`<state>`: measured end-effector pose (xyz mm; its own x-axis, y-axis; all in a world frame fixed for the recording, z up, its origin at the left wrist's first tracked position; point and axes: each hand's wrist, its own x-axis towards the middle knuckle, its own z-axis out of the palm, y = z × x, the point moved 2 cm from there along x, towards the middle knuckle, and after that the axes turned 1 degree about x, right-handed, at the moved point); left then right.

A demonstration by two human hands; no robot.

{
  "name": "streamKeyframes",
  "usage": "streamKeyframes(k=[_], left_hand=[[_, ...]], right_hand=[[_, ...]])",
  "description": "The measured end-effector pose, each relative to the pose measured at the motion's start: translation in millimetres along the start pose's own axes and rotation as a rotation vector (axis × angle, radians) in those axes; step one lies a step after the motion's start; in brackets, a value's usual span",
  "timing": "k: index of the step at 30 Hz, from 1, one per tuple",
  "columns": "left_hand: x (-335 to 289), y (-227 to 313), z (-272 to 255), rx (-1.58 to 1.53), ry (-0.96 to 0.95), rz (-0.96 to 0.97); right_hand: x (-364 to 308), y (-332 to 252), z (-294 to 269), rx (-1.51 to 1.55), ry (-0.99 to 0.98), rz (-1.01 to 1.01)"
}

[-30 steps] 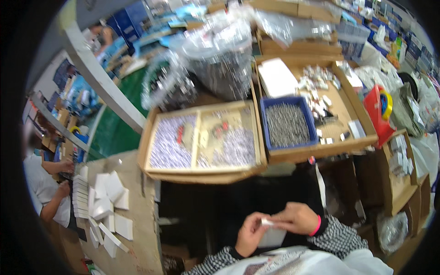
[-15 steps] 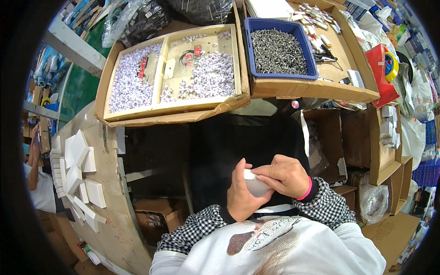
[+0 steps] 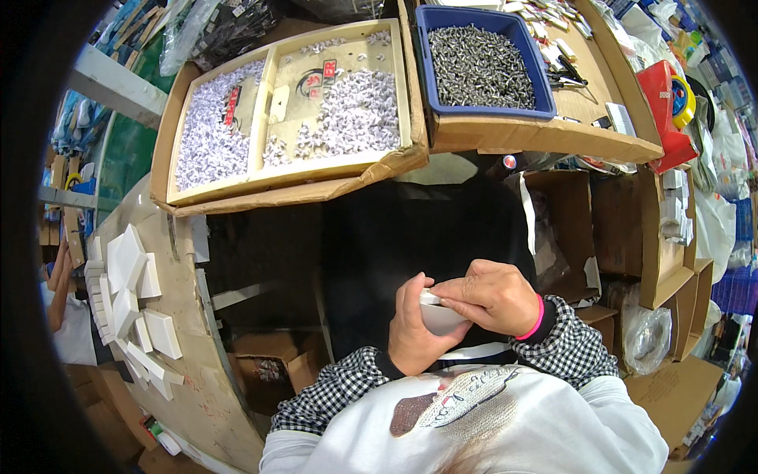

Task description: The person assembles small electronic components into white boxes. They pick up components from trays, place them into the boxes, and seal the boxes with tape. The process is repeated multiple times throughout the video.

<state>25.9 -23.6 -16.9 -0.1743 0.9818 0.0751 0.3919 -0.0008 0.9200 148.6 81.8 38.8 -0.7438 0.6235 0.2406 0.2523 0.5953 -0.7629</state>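
Note:
In front of my chest, a small white box (image 3: 442, 319) rests in my left hand (image 3: 414, 336), whose fingers and thumb wrap round it. My right hand (image 3: 496, 296) pinches at the box's top edge, thumb and fingertips pressed together against it. The fingertips hide part of that edge, so I cannot tell whether a flap or lid lies under them. Both hands are above the black cloth (image 3: 395, 253) over my lap.
White boxes (image 3: 162, 332) lie on the table at left. Ahead, a wooden tray (image 3: 264, 118) holds many small white pieces. Beside it stands a blue bin (image 3: 493, 114) of metal screws. Cardboard boxes (image 3: 667, 292) and a plastic-wrapped coil (image 3: 646, 336) are at right.
The view has shifted slightly, so the tray and bin appear a little higher. Both hands keep hold of the white box, with the right fingers barely moved along its top.

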Motion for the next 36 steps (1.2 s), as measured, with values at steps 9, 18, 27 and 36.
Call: streamKeyframes(k=[9,18,27,36], left_hand=[[-2.4,-26.7,-16.8,-0.358,-0.118,-0.049],[-3.3,-39.3,-18.6,-0.54,-0.229,-0.091],[6.6,-30.9,-25.2,-0.566,-0.18,-0.103],[6.1,-24.9,-26.2,-0.434,-0.093,-0.111]], right_hand=[[-18.2,15.6,8.6,0.142,-0.103,0.097],[-34.6,23.9,20.4,0.242,-0.006,0.248],[-27.5,18.6,29.7,0.316,0.047,0.203],[-35.1,29.4,22.9,0.573,0.11,0.307]])
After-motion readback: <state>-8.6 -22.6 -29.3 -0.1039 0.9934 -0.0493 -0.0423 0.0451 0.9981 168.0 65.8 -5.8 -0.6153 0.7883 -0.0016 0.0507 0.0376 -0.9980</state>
